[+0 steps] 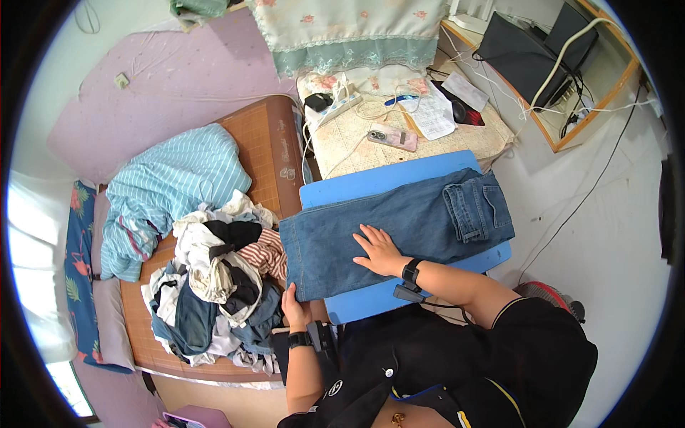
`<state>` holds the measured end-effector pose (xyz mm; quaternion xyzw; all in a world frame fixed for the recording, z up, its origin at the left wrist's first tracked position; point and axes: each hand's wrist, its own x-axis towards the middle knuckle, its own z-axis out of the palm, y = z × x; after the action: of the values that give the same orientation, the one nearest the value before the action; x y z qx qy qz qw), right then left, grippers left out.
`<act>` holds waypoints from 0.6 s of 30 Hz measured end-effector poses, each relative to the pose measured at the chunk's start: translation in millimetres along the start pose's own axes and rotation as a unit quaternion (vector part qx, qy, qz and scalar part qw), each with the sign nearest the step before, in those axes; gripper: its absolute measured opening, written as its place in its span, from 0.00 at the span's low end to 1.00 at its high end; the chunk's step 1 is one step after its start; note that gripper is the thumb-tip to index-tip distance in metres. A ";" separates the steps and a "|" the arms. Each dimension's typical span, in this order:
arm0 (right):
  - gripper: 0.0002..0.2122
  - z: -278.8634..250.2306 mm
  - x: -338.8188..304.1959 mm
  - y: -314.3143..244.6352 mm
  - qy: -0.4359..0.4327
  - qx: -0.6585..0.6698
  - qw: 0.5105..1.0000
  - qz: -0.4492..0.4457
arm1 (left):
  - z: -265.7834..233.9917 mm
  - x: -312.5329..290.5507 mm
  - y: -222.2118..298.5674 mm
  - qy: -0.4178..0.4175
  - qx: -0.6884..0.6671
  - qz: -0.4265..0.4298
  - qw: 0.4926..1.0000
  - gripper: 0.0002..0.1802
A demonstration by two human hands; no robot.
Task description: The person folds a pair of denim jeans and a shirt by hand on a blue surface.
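Observation:
A pair of blue jeans (335, 239) lies folded lengthwise across a blue board (399, 184), its waistband at the right and its leg hems at the left. My right hand (380, 251) rests flat on the denim near the middle, fingers spread. At the near left corner of the hem, my left hand (295, 308) pinches the edge of the jeans; part of its fingers is hidden. The denim under my right hand looks mostly smooth. Both wrists wear dark straps with small devices.
Left of the board, a heap of mixed clothes (214, 285) lies on a brown mat (267, 135) beside a striped blue quilt (178, 167). Beyond the board, a cloth-covered table (335, 153) holds a phone (392, 137), papers (432, 114) and a power strip (339, 107). Cables hang at the right.

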<state>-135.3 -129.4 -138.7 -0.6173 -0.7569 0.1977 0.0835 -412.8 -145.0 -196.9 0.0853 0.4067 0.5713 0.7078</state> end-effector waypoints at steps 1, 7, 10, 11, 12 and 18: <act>0.30 -5.5 1.9 0.9 0.018 0.048 0.999 0.009 | 8.0 -4.1 5.3 -0.010 0.062 0.069 0.996 0.05; 0.33 -45.1 26.2 15.4 0.111 0.390 0.911 0.076 | 142.4 -42.3 27.6 -0.034 0.380 0.254 0.889 0.07; 0.35 -54.2 34.0 41.8 0.090 0.559 0.815 0.121 | 193.8 -40.7 13.0 -0.094 0.452 0.312 0.831 0.08; 0.34 -65.7 30.6 51.1 0.035 0.631 0.766 0.117 | 215.4 -44.2 6.2 -0.108 0.481 0.338 0.801 0.09; 0.33 -76.3 25.8 60.4 -0.020 0.697 0.708 0.110 | 238.2 -46.0 -1.0 -0.123 0.509 0.363 0.771 0.10; 0.20 -78.7 -33.2 93.1 -0.025 0.767 0.635 0.086 | 328.1 -27.5 -59.1 -0.252 0.517 0.387 0.721 0.09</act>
<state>-14.7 -131.3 -100.8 -0.3882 -0.2782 0.7291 0.4903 -148.6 -76.0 -3.5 0.7287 0.3771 0.4537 0.3477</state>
